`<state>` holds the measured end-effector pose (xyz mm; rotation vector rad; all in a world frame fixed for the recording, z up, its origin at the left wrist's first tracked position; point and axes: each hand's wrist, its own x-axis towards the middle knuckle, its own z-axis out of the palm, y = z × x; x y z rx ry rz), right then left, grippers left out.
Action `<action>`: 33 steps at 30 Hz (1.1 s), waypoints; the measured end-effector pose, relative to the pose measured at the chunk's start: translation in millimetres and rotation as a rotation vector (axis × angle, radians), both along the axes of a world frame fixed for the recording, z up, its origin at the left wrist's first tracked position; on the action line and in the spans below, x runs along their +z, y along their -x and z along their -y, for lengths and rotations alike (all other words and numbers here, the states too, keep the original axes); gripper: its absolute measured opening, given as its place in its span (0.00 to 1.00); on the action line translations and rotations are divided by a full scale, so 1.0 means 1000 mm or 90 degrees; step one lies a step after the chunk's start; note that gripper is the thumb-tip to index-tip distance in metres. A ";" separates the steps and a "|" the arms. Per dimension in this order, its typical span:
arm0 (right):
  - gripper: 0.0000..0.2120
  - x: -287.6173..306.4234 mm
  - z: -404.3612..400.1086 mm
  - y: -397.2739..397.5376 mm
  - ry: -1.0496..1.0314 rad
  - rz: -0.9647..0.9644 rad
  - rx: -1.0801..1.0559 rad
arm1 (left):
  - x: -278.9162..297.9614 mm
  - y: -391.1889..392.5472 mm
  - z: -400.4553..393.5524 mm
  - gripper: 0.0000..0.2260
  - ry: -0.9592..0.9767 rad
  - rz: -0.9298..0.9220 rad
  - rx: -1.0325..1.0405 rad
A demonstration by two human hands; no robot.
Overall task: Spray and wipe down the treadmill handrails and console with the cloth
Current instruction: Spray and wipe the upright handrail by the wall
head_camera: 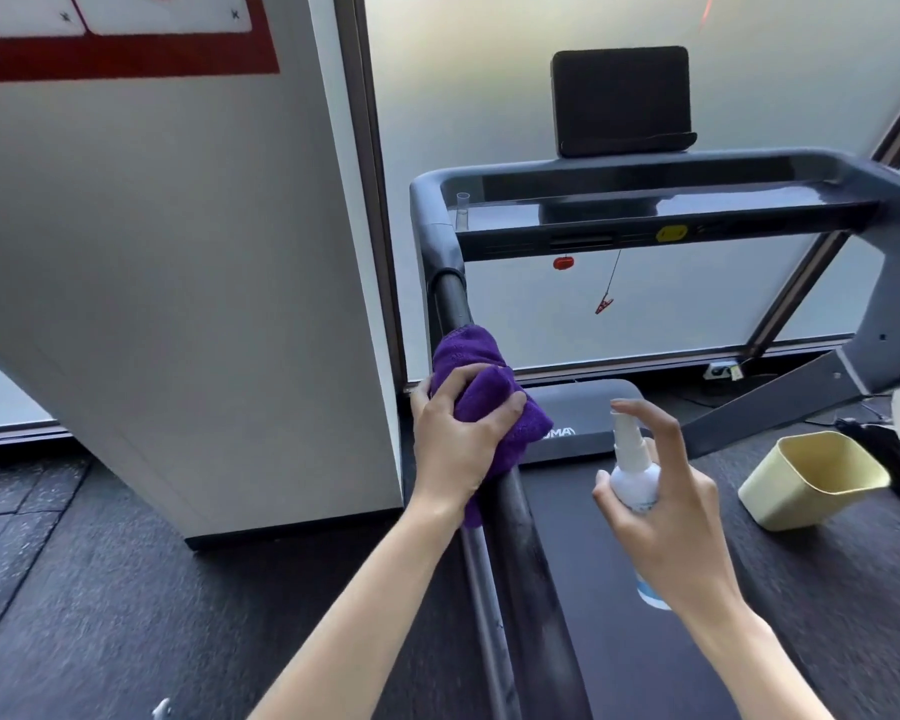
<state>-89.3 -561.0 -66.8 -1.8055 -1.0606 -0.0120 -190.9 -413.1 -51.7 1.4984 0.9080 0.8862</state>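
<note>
Standing at far left: a white wall panel (188,283) with a red-edged sign near its top, meeting dark rubber flooring (74,589).

Gripping a bunched purple cloth (481,387) with the left hand (455,444), fingers and thumb curled round the fabric, pressing it onto the treadmill's left handrail (515,537). Wrapping over the black rail just below the bend where it is rising toward the console (655,210), with a fold of cloth trailing down under the wrist.

Holding a small white spray bottle (635,480) in the right hand (681,517), over the treadmill belt (619,615) and just right of the rail. Curling thumb and lower fingers round the bottle's body, forefinger lying stretched out over the pump top; possibly pressing it, though contact being hard to judge. Pointing the nozzle roughly toward the cloth and rail.

Hanging below the console: a red safety clip (605,305) on a cord. Sitting upright on the console: a dark tablet (622,98).

Lying tilted on the floor at far right: a pale yellow bin (811,485).
</note>
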 end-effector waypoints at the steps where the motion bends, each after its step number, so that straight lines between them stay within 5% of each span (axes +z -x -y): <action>1: 0.32 0.000 -0.004 -0.002 -0.002 -0.002 0.001 | 0.001 -0.006 -0.011 0.11 -0.011 -0.015 0.002; 12: 0.29 0.007 -0.047 -0.002 0.002 -0.014 0.024 | 0.011 -0.063 -0.111 0.24 0.012 -0.108 0.024; 17: 0.29 0.010 -0.048 -0.001 -0.024 -0.012 0.017 | 0.012 -0.040 -0.084 0.22 -0.106 -0.160 -0.029; 21: 0.29 0.006 -0.043 -0.003 -0.023 -0.016 0.004 | -0.002 -0.021 -0.049 0.28 -0.085 -0.106 -0.052; 26: 0.29 0.004 -0.049 -0.009 -0.013 -0.025 -0.001 | 0.002 -0.050 -0.085 0.13 -0.090 -0.153 0.004; 33: 0.29 0.011 -0.071 -0.003 -0.010 -0.008 -0.009 | 0.020 -0.066 -0.120 0.18 -0.045 -0.187 0.018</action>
